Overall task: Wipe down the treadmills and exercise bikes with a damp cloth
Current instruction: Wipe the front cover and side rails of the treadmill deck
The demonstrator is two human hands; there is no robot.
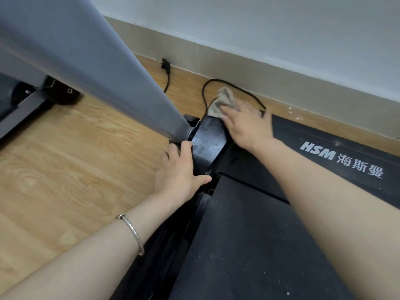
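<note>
A black treadmill (255, 245) fills the lower right, with its motor cover (337, 146) marked HSM. A grey upright post (93, 61) slants down to a glossy black bracket (207, 139) at the treadmill's front left corner. My right hand (246, 126) lies flat with straight fingers on a beige cloth (223, 100), pressing it on the far end of that bracket. My left hand (179, 169) grips the bracket's left edge, fingers curled over it near the post's foot.
A black power cable (233, 87) loops on the wooden floor (65, 169) behind the cloth, with a plug (165, 64) near the beige skirting board. Another machine's dark base (28, 100) stands at the left.
</note>
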